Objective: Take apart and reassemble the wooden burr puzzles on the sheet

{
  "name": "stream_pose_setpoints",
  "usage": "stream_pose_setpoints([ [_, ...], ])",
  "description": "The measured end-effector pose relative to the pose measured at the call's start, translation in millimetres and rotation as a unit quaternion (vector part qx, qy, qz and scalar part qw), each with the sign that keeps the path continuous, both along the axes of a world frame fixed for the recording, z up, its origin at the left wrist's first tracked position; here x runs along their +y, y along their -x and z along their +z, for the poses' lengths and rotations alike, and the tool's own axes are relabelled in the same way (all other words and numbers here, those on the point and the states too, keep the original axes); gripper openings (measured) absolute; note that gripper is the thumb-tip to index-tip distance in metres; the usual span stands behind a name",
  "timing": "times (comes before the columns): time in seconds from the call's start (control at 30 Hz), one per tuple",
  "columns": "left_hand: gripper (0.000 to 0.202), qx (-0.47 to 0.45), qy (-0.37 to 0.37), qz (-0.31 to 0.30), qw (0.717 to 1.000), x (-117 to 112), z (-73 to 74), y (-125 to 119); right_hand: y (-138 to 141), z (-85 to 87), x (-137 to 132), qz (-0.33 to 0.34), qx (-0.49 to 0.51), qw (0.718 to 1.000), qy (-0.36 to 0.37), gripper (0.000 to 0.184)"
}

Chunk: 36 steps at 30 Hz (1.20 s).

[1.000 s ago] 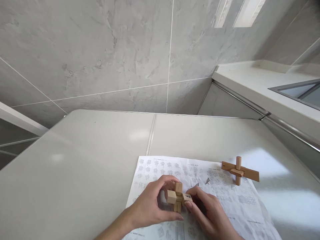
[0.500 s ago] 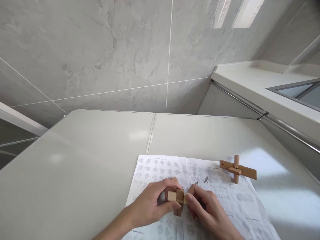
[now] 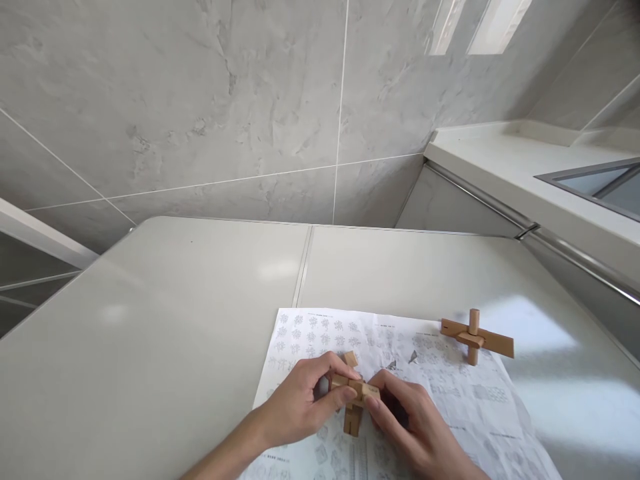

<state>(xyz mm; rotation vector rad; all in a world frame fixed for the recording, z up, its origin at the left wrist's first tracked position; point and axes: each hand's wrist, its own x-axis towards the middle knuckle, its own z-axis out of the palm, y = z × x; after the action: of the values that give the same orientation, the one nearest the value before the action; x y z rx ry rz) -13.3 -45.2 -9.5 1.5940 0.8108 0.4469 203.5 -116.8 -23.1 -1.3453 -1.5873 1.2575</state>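
Observation:
Between my two hands is a wooden interlocking puzzle [image 3: 353, 417] made of crossing blocks, held over a printed sheet. My left hand [image 3: 313, 397] is closed round its left side, thumb in front and fingers behind. On the right end of its crosspiece, my right hand [image 3: 407, 413] pinches with thumb and index finger. Parts of the blocks are hidden by my fingers. A second wooden puzzle [image 3: 475, 340], a flat bar crossed by a round peg and a short block, lies apart at the sheet's upper right edge.
The creased instruction sheet [image 3: 325, 333] with small diagrams lies on the pale table [image 3: 200, 300]. Small grey scraps [image 3: 413, 357] sit on the paper. A grey tiled wall [image 3: 225, 100] rises behind, and a white ledge [image 3: 500, 157] with a metal rail stands at the right.
The puzzle in my hands has turned, so its crosspiece now shows a long face toward the right. My right fingers have shifted along with it. The second puzzle stays in place.

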Motion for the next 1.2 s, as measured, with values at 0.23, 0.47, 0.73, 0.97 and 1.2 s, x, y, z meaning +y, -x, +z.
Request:
stream_pose_setpoints([
  [0.23, 0.050, -0.015, 0.031, -0.047, 0.998, 2, 4.0, 1, -1, 0.6, 2, -0.011, 0.004, 1.000, 0.009, 0.047],
  [0.47, 0.068, -0.011, 0.017, -0.064, 0.998, 1, 5.3, -1, -1, 2.9, 3, -0.018, 0.023, 0.999, 0.014, 0.050],
  [0.73, 0.067, -0.012, 0.016, -0.068, 0.997, 1, 0.6, 0, -1, 5.0, 2, -0.010, 0.018, 0.999, 0.026, 0.052],
  [0.97, 0.070, -0.049, 0.043, -0.032, 0.997, 3, 2.9, 2, -5, -4.0, 1, -0.010, 0.042, 0.999, 0.005, 0.043],
  [1.2, 0.066, -0.104, 0.099, 0.099, 0.985, 11, 1.5, 6, -3, -17.2, -3, -0.056, -0.090, 0.984, -0.141, 0.009],
])
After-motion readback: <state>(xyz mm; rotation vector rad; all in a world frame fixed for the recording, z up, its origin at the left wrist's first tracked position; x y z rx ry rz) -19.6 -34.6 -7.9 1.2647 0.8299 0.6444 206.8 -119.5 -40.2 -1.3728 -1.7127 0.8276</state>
